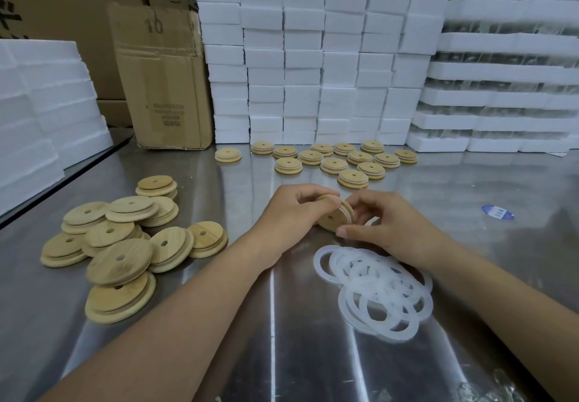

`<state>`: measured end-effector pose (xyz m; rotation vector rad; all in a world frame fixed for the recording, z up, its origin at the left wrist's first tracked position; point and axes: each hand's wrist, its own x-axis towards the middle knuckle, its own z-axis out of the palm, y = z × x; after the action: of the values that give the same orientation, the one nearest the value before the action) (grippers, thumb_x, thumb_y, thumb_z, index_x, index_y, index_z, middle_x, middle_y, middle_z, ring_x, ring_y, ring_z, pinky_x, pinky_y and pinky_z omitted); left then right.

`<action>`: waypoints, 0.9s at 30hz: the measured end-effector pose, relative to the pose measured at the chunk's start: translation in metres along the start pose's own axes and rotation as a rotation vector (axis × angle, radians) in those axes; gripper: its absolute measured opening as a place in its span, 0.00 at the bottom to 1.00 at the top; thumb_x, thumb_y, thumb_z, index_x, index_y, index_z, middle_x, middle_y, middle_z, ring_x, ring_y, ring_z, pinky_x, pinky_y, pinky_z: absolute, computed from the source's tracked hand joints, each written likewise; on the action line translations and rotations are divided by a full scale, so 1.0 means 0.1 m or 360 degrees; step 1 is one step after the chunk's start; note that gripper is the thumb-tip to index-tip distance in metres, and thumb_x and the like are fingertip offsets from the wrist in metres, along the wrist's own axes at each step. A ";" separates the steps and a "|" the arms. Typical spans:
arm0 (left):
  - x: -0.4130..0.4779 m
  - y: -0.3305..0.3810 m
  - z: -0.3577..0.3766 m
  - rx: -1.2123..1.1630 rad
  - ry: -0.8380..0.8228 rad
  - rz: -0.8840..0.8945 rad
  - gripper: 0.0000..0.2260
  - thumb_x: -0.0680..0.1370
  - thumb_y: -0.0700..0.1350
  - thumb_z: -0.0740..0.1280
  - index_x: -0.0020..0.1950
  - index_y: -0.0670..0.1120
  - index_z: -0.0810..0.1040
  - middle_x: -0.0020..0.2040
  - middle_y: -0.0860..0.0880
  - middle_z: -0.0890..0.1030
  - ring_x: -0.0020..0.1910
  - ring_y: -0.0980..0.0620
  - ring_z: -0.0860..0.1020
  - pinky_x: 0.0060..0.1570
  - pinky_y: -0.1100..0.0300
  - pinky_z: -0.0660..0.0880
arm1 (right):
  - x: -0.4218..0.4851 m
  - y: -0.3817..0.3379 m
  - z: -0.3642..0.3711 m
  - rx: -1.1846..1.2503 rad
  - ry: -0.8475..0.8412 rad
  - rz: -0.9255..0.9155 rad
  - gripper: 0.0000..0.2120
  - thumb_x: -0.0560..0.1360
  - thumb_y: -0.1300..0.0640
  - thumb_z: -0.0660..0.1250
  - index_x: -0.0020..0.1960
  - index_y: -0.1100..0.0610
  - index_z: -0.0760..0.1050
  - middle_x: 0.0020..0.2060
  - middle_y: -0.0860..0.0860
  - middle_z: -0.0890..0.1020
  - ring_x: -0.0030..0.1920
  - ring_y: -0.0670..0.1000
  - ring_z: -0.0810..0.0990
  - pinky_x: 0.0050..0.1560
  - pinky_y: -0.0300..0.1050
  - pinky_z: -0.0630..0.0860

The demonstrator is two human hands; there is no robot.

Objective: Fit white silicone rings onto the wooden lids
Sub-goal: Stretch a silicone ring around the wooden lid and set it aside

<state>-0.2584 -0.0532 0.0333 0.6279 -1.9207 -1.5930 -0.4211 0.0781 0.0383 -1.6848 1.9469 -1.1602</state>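
Gripping one lid (332, 218) on edge, the left hand (291, 210) and right hand (387, 226) both pinched it just over the surface (282, 339), on the far side of the loose rings (376, 288). How far one was seated on it could not be told. Uneven finger pressure could roll it off, or the lid could slip.
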 end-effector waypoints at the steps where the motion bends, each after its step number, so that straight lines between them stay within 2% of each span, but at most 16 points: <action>1: 0.00 0.01 0.01 -0.0056 0.0026 -0.0030 0.06 0.78 0.50 0.76 0.54 0.55 0.89 0.53 0.52 0.89 0.59 0.51 0.86 0.63 0.53 0.82 | 0.00 0.00 0.01 -0.0049 0.0031 -0.0028 0.10 0.73 0.51 0.81 0.52 0.47 0.85 0.42 0.46 0.86 0.44 0.46 0.83 0.46 0.38 0.78; 3: -0.02 0.06 0.03 -0.0226 0.0088 -0.0106 0.07 0.80 0.47 0.76 0.57 0.52 0.88 0.54 0.49 0.89 0.60 0.50 0.86 0.61 0.55 0.83 | -0.01 -0.02 0.03 -0.0035 0.0167 -0.0114 0.09 0.72 0.53 0.81 0.51 0.48 0.85 0.40 0.46 0.86 0.41 0.47 0.82 0.44 0.37 0.77; 6: -0.08 0.14 0.07 -0.0467 0.0132 -0.0234 0.12 0.79 0.50 0.77 0.60 0.49 0.86 0.55 0.48 0.89 0.58 0.47 0.87 0.64 0.51 0.82 | -0.02 -0.07 0.04 0.0002 0.0387 -0.0251 0.10 0.71 0.53 0.82 0.48 0.49 0.83 0.38 0.46 0.84 0.39 0.46 0.81 0.41 0.35 0.76; 11: -0.14 0.25 0.10 -0.0648 -0.0057 -0.0350 0.18 0.79 0.54 0.76 0.63 0.44 0.87 0.58 0.43 0.88 0.53 0.42 0.89 0.62 0.48 0.84 | -0.06 -0.12 0.06 0.0015 0.0530 -0.0301 0.14 0.70 0.49 0.83 0.47 0.49 0.80 0.35 0.48 0.83 0.38 0.51 0.81 0.43 0.47 0.80; 14: -0.15 0.25 0.08 -0.0778 -0.0084 -0.0425 0.19 0.81 0.53 0.74 0.66 0.42 0.84 0.57 0.39 0.88 0.53 0.39 0.89 0.58 0.48 0.85 | -0.07 -0.14 0.07 0.0021 0.0598 -0.0329 0.14 0.70 0.49 0.82 0.49 0.48 0.79 0.35 0.47 0.83 0.39 0.49 0.81 0.42 0.41 0.78; 17: -0.15 0.25 0.05 -0.0872 -0.0107 -0.0487 0.19 0.82 0.53 0.71 0.67 0.43 0.81 0.56 0.38 0.88 0.53 0.37 0.88 0.53 0.49 0.86 | -0.06 -0.16 0.07 -0.0006 0.0707 -0.0355 0.11 0.73 0.54 0.81 0.49 0.47 0.80 0.39 0.43 0.84 0.43 0.46 0.84 0.42 0.36 0.76; 21: -0.15 0.22 0.06 -0.0916 -0.0150 -0.0524 0.16 0.82 0.53 0.70 0.64 0.44 0.83 0.56 0.38 0.88 0.53 0.36 0.88 0.50 0.50 0.87 | -0.05 -0.16 0.03 -0.0087 0.0734 -0.0369 0.08 0.76 0.57 0.78 0.51 0.45 0.84 0.43 0.38 0.86 0.47 0.43 0.85 0.43 0.36 0.78; 27: -0.12 0.19 0.06 -0.0948 -0.0090 -0.0492 0.16 0.83 0.51 0.67 0.61 0.41 0.84 0.52 0.39 0.89 0.53 0.36 0.88 0.52 0.49 0.87 | -0.04 -0.17 0.05 -0.0069 0.0650 -0.0417 0.13 0.75 0.62 0.78 0.57 0.50 0.85 0.47 0.43 0.86 0.50 0.46 0.85 0.45 0.37 0.78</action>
<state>-0.2535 -0.0373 0.0496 0.6391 -1.3114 -2.2620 -0.4054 0.0808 0.0465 -1.8865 2.0277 -1.6829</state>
